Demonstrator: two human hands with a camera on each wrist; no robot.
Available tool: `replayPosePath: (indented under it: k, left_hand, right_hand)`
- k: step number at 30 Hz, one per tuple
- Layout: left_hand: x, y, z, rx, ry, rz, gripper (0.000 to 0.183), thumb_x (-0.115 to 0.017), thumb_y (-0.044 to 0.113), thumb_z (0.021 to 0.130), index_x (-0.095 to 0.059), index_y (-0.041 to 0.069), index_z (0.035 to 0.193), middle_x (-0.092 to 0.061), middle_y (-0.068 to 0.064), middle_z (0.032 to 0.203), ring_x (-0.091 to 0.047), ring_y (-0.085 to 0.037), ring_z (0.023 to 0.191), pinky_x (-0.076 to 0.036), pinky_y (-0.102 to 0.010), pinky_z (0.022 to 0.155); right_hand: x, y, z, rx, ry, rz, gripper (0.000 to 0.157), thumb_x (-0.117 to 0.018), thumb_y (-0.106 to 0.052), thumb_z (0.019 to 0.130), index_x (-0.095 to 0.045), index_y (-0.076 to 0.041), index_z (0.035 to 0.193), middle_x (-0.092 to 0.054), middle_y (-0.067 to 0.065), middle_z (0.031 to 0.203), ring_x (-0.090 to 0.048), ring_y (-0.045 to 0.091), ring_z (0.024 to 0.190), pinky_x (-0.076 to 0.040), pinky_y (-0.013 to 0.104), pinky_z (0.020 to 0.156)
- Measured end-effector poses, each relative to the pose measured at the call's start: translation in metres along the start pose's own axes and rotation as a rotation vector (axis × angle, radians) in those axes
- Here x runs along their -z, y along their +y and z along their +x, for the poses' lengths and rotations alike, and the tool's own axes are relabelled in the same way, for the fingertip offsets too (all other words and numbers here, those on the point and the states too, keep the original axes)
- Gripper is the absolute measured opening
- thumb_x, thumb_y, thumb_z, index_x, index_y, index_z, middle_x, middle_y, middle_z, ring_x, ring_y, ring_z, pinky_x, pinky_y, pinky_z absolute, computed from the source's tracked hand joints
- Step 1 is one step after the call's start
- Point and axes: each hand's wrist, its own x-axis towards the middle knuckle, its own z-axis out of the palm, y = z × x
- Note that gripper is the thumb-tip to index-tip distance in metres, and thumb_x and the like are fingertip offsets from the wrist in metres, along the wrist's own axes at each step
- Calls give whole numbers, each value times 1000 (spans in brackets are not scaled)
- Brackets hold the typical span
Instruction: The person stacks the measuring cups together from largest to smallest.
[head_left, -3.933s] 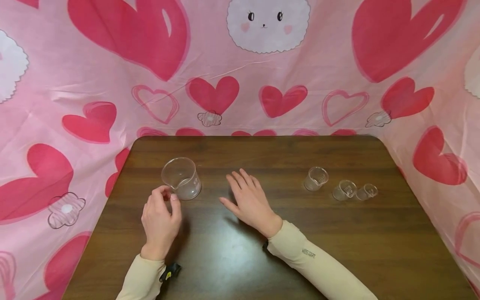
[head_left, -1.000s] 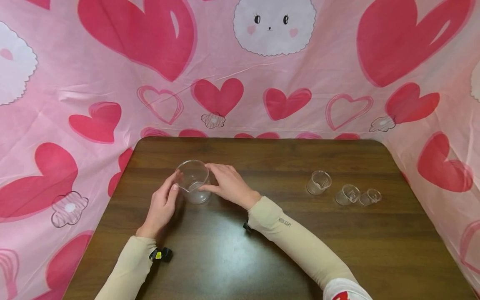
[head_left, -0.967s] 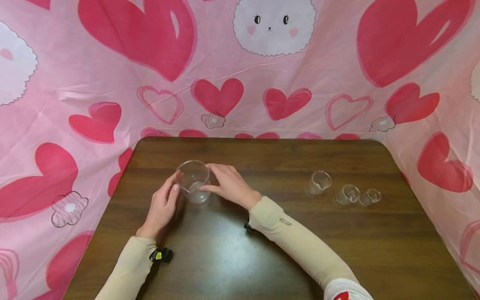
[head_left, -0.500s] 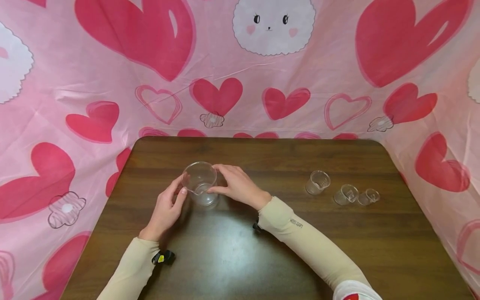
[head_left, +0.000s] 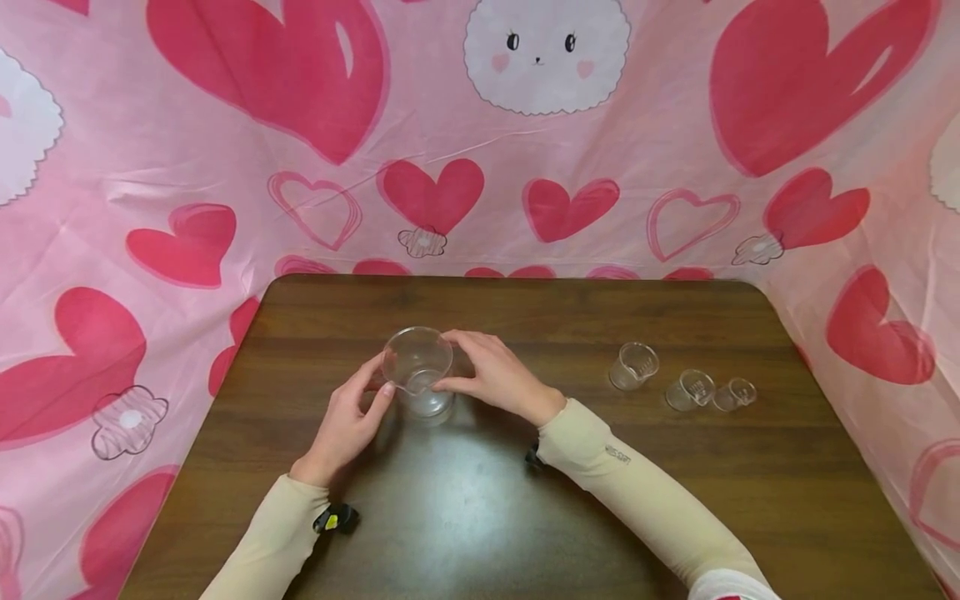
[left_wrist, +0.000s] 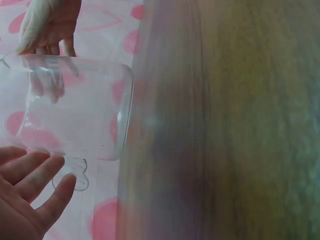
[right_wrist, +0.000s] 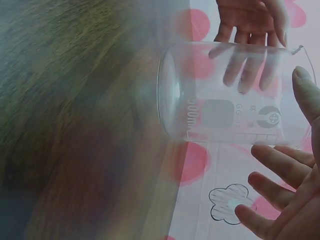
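Glass cup [head_left: 417, 367], likely slippery, breakable; left hand [head_left: 348, 423] holds at nine o'clock, right hand [head_left: 501, 375] at three: probably good spots.

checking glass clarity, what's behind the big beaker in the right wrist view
Part of the left hand and pink cloth show through the big beaker; its printed patch hides what's directly behind.

Dark brown table [head_left: 465, 517] under three small glass beakers [head_left: 690, 391]

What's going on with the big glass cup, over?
Left hand and right hand holding big beaker from opposite sides. Beaker upright. Three small beakers off to the right, apart. Nothing seen in the way.
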Motion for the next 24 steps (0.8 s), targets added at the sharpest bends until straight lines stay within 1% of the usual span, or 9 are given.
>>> replayPosePath:
  k: [2, 6, 10, 14, 18, 21, 24]
  left_hand:
    - [-2, 1, 1, -8, -4, -13, 54, -64, 7, 102, -49, 9, 154, -60, -14, 147, -69, -29, 111, -59, -52, 92]
    - [-7, 3, 2, -19, -15, -36, 55, -68, 7, 100, -50, 9, 153, -62, -15, 145, -69, -30, 112, -58, -57, 91]
    - [-10, 5, 2, -18, -34, -43, 57, -71, 8, 99, -51, 10, 152, -62, -14, 144, -69, -28, 110, -58, -56, 91]
    - [-12, 9, 4, -22, -48, -42, 60, -74, 6, 96, -52, 11, 152, -62, -12, 145, -66, -29, 117, -57, -56, 93]
    - [-14, 14, 5, -29, -73, -61, 62, -75, 7, 95, -51, 11, 152, -60, -12, 147, -63, -31, 125, -56, -57, 95]
    - [-15, 17, 6, -41, -87, -62, 62, -77, 9, 95, -51, 10, 151, -60, -12, 147, -63, -31, 125, -56, -57, 94]
    - [-17, 19, 9, -61, -87, -49, 63, -79, 7, 92, -52, 8, 150, -61, -13, 145, -65, -31, 121, -57, -56, 93]
  right_hand:
    - [3, 1, -4, -7, 2, 8, 70, -86, -44, 85, -58, -14, 142, -65, 2, 136, -58, 22, 129, -40, 51, 115]
    - [7, 3, -11, -23, -5, 24, 72, -86, -43, 85, -57, -14, 144, -63, 4, 140, -56, 25, 131, -41, 53, 115]
    - [10, 6, -17, -38, -12, 30, 74, -86, -43, 85, -55, -14, 146, -60, 6, 144, -54, 28, 134, -41, 54, 115]
    - [13, 8, -24, -38, -4, 33, 76, -86, -43, 85, -54, -13, 148, -57, 9, 148, -52, 30, 138, -40, 55, 116]
    - [14, 10, -30, -32, 19, 26, 75, -87, -40, 85, -55, -11, 147, -56, 11, 150, -50, 31, 140, -39, 56, 116]
    - [16, 11, -34, -31, 33, 29, 75, -88, -38, 85, -56, -10, 146, -57, 10, 149, -50, 32, 140, -39, 56, 116]
    - [17, 13, -39, -36, 40, 48, 76, -89, -36, 84, -55, -11, 147, -57, 8, 149, -50, 31, 141, -40, 56, 116]
